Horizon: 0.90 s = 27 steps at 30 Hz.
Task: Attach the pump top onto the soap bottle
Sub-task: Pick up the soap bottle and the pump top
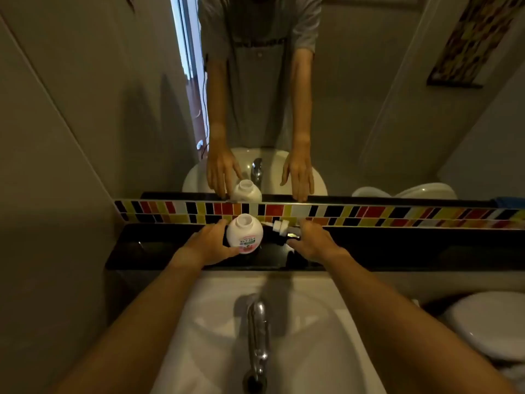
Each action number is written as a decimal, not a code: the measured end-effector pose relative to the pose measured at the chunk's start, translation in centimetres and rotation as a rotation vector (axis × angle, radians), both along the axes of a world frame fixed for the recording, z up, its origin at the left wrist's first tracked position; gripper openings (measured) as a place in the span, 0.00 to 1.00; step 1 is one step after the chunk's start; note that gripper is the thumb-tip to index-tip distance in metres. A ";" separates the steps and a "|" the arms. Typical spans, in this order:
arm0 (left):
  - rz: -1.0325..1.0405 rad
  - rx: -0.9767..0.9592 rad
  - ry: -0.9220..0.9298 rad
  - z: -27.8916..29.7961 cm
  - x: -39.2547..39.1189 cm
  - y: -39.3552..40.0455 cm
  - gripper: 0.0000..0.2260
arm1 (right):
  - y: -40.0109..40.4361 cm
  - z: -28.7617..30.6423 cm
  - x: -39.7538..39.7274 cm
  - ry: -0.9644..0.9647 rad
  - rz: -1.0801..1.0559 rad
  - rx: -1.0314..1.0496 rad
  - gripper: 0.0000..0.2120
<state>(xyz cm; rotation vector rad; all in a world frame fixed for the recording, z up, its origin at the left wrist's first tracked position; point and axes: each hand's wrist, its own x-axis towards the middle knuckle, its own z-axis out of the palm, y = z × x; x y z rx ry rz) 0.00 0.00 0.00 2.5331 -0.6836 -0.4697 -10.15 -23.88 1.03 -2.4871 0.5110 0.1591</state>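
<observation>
A squat white soap bottle (245, 234) with a pink and green label stands upright on the black ledge (397, 248), its wide neck open and uncapped. My left hand (211, 243) wraps around the bottle's left side, thumb at the front. The white pump top (281, 225) lies on its side on the ledge just right of the bottle. My right hand (314, 240) hovers right beside the pump top, fingers apart, holding nothing.
A white sink (326, 336) with a chrome tap (257, 331) lies below the ledge. A strip of coloured tiles (369, 213) and a mirror (369, 109) rise behind it. A white toilet (488, 322) sits at the lower right.
</observation>
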 end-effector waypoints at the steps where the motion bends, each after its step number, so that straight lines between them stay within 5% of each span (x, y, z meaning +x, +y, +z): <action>1: 0.012 -0.048 -0.002 -0.8 0.3 -0.3 0.37 | 0.0 -0.6 0.6 -0.020 0.001 -0.030 0.24; 10: 0.155 -0.382 0.066 -5.7 1.7 -3.6 0.36 | 0.1 -5.6 4.3 -0.021 0.018 -0.209 0.29; 17: 0.119 -0.367 -0.019 -4.4 1.9 -1.9 0.34 | -0.8 -5.1 2.4 -0.087 -0.027 -0.156 0.18; 23: 0.134 -0.321 -0.151 -1.3 -0.6 0.6 0.33 | -1.4 -0.2 -2.6 -0.278 -0.056 0.140 0.26; 27: 0.164 -0.254 -0.157 1.1 -3.1 1.2 0.34 | -0.5 3.0 -5.9 -0.353 -0.006 0.155 0.24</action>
